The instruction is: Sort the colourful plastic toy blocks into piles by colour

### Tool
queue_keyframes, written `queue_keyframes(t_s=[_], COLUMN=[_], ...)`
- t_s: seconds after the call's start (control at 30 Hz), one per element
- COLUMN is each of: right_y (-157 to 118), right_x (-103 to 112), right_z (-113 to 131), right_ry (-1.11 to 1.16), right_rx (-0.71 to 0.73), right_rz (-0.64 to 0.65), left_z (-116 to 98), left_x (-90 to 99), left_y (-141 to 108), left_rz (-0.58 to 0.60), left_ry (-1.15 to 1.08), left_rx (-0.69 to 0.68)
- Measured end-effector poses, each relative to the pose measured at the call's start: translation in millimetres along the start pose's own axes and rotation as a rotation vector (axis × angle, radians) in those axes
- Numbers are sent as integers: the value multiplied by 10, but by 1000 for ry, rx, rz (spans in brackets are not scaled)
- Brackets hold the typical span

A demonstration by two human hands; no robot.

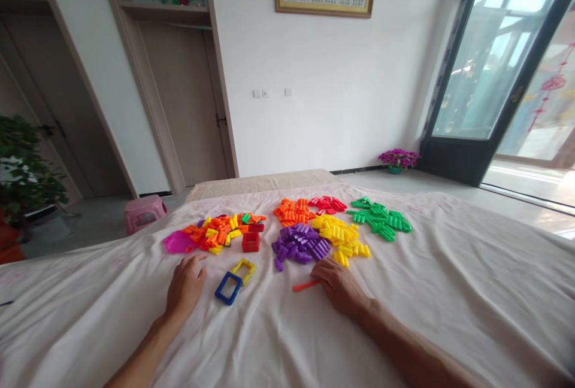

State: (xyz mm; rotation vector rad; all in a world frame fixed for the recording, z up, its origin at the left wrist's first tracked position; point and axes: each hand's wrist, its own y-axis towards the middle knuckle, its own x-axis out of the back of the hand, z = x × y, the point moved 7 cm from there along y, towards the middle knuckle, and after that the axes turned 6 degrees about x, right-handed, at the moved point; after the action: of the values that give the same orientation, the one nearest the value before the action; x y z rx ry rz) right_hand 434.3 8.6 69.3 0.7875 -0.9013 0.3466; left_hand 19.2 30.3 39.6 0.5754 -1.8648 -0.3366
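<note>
Fingers of the right hand (338,285) covered one end of an orange-red stick (305,286) near the purple pieces (299,244); their grip was indiscernible. The left hand (184,285) lay loosely spread, apparently empty. Knuckles straying sideways risked scattering adjacent yellow pieces (336,228).

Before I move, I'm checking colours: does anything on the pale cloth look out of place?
Perhaps the small green plastic piece: it lies in the mostly orange and yellow plastic pile at left, while a green plastic pile lies apart at right.
</note>
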Motion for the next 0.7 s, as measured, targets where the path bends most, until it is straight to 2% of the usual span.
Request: queue_keyframes(t_s=[0.1, 0.23, 0.3, 0.4, 0.57, 0.63, 0.7], right_y=[0, -5, -3, 5, 13, 9, 5], right_x=[-2, -2, -6, -12, -27, -33, -40], right_z=[-3, -20, -23, -17, 1, 2, 0], right_ry=[1, 13, 14, 8, 10, 16, 20], right_rx=[-4, -17, -20, -19, -18, -23, -24], right_rz=[1, 2, 11, 28, 60, 64, 63], left_z=[26, 17, -8, -80, -254, -252, -149], left_x=[-58, -252, -363, -463, -396, -322, -234], left_y=[283, 555, 601, 545, 344, 365, 500], left_rz=[-26, -15, 18, 87, 213, 237, 218], left_ry=[9, 3, -11, -44, -134, -171, -193], left_rx=[30, 49, 34, -14, -135, -154, -117])
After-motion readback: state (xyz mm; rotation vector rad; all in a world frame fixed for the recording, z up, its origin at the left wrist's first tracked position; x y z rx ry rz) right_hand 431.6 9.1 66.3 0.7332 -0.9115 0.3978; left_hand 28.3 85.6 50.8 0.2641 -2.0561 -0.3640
